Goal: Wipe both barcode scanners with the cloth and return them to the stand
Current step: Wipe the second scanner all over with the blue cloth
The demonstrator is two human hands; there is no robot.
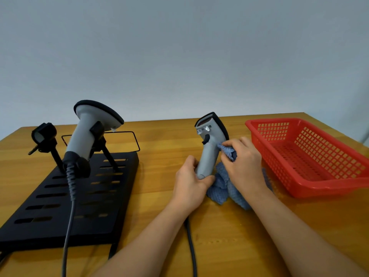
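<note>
A grey scanner is gripped at its handle by the left hand.
A blue cloth is pinched against it by the right hand; the second scanner is left on the stand.

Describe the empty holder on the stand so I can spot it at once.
Start at the black slotted stand on the left of the wooden table. Two clips rise from its far end; the right one carries a grey barcode scanner. The empty holder is the far-left clip, a bare black ring on a short post.
</note>
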